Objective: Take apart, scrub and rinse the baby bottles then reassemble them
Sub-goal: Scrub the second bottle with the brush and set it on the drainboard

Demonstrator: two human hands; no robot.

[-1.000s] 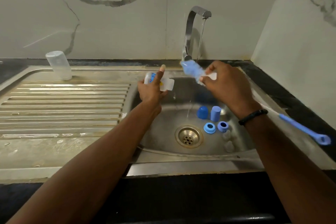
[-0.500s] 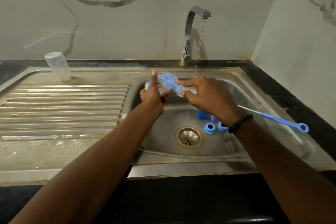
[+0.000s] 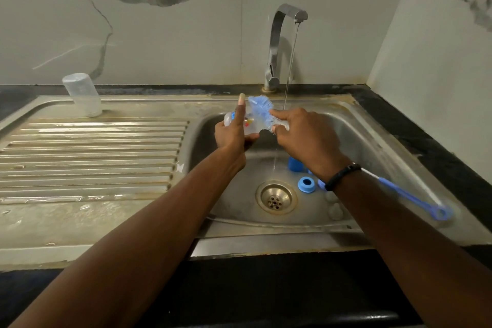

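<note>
My left hand (image 3: 233,136) grips a clear baby bottle (image 3: 249,125) lying sideways over the sink basin, thumb raised. My right hand (image 3: 306,136) pinches the blue bottle brush (image 3: 262,112) just behind its bristle head, which touches the bottle's open end. The brush's blue handle (image 3: 410,196) trails to the right over the sink edge. In the basin lie a blue cap (image 3: 295,164), a blue ring (image 3: 306,184) and two clear teats (image 3: 335,211). Another clear bottle (image 3: 82,94) stands upside down at the drainboard's back left.
The tap (image 3: 277,45) runs a thin stream of water into the steel sink (image 3: 372,146), near the drain (image 3: 276,197). The ribbed drainboard (image 3: 93,154) stretches left. Marble walls close the back and right; black counter edges the front.
My right hand brought the brush down and left from under the tap to the bottle's mouth. The bristle head now sits at the bottle opening.
</note>
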